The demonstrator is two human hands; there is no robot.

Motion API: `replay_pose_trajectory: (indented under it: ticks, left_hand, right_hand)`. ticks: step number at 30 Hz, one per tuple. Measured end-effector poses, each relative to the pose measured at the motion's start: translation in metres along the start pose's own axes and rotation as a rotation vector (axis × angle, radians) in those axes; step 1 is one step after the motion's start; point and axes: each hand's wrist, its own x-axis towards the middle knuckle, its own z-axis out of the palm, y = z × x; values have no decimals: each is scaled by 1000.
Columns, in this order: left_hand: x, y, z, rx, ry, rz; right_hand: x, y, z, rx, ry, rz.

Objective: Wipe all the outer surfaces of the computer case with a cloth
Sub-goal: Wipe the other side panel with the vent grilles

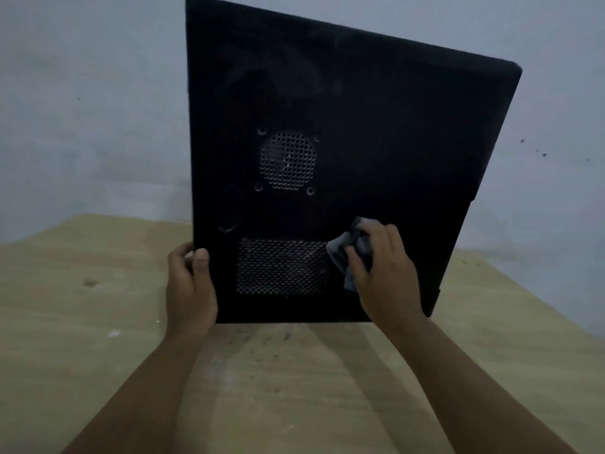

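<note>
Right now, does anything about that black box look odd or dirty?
Yes: the case has pale dusty smears near the top of its panel, and the round vent and lower vent look grey with dust. The right hand holds the cloth beside the lower vent; the left hand grips the case's left edge.

Pale plywood table (98, 322) filling lower view. Dark knot (90, 283) sitting on table's left part. White fleck (113, 334) lying on same part, closer to table's near edge. Grey smudges (262, 352) spreading over table's middle. Bluish-grey wall (82, 109) rising behind table's far edge. Dark specks (537, 152) dotting wall above table's right side. Lone small speck (78, 98) showing on wall high above table's left side.
</note>
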Motion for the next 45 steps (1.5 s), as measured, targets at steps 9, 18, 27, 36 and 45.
replay_pose_trajectory:
  ticks: [9, 18, 27, 36, 45]
  left_hand:
    - [24, -6, -9, 45, 112, -26]
    - [5, 49, 32, 260, 110, 563]
    - [-1, 125, 88, 396, -275, 856]
    - [22, 196, 118, 401, -330, 987]
    - [49, 230, 122, 416, -216, 1011]
  right_hand:
    - [53, 43, -47, 51, 351, 214]
    - [59, 19, -31, -130, -19, -296]
    - [92, 54, -68, 29, 390, 161]
    - [136, 45, -84, -175, 199, -153]
    - [221, 71, -127, 209, 351, 284]
